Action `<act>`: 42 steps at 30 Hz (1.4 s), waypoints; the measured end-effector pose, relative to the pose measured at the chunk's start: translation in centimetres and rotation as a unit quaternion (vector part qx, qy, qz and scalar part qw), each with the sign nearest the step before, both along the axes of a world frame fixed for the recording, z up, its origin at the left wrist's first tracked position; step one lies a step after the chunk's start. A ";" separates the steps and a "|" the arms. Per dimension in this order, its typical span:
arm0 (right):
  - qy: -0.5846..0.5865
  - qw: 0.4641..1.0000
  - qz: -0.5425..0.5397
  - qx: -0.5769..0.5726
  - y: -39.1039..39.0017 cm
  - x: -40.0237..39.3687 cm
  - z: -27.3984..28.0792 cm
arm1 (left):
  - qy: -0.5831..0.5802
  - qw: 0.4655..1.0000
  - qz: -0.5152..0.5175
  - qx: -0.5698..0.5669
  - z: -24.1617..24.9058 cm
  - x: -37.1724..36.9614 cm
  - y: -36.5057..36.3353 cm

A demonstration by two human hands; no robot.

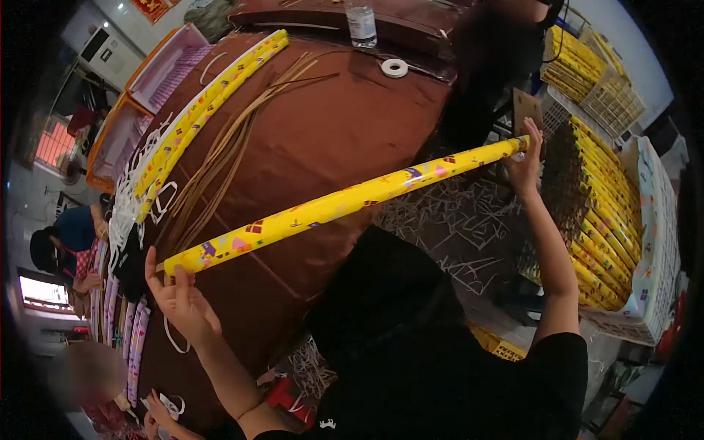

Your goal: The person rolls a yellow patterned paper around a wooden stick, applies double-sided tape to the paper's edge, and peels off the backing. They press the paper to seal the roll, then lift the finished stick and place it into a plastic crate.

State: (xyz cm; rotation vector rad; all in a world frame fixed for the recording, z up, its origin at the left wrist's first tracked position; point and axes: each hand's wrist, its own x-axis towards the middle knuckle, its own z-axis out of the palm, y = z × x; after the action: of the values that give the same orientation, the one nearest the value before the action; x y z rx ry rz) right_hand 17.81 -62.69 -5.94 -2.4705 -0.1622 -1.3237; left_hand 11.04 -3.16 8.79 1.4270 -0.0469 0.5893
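A long yellow patterned tube point(337, 207) stretches between my two hands, slanting up to the right above the brown table point(315, 132). My left hand point(180, 297) is at its lower left end, fingers bent against the tube. At the upper right end, my right hand point(526, 161) has its fingers and palm around the tip. Thin brown strips point(227, 139) lie on the table beyond my left hand. Further back rest more yellow patterned tubes point(209, 103), with white strips point(136, 176) at their near end.
A water bottle point(361, 23) and a white tape roll point(394, 67) are at the table's far side. On the right, a white crate point(649, 323) holds several yellow tubes. White scraps point(455, 235) litter the floor. Co-workers sit at the left, beside purple tubes point(136, 345).
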 end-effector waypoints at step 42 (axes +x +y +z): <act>-0.010 0.830 0.032 0.557 12.0 -0.8 -1.1 | 0.040 0.996 0.055 -0.056 -7.1 2.9 9.0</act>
State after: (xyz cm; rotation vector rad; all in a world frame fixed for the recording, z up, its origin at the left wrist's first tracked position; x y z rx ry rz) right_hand 17.04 -50.68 -7.03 -1.4184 0.4158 -0.9625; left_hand 13.95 5.89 1.69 1.3484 0.1264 0.6150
